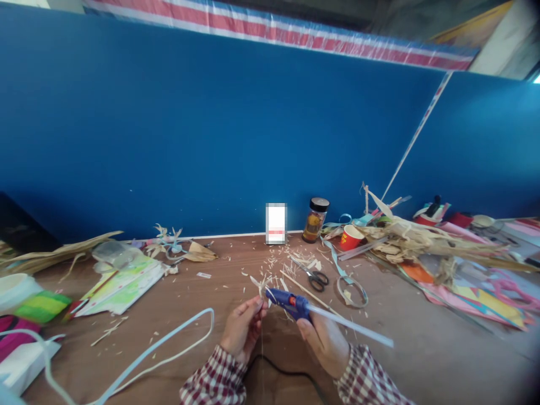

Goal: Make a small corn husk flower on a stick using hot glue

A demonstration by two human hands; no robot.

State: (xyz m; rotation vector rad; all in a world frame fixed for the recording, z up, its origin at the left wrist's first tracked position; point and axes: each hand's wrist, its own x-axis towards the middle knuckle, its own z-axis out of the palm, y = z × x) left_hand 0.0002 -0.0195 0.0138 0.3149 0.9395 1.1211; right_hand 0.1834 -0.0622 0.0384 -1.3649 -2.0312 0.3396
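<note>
My right hand (324, 340) is wrapped round a blue hot glue gun (289, 301), with a long translucent glue stick (354, 325) poking out of its back end. Its nozzle points left, at a small pale flower-like piece of dried husk (260, 286). That piece is pinched between the fingertips of my left hand (244, 326), and the nozzle tip is at or very near it; whether they touch I cannot tell. Between the hands a black cord (291, 371) runs over the brown table (177, 360).
Black-handled scissors (315, 278), a thin stick (307, 289) and husk scraps lie just beyond my hands. Behind stand a lidded jar (315, 220) and a red paper cup (351, 238). Dried husks (422, 236) pile up at right. A white cable (169, 340) loops at left.
</note>
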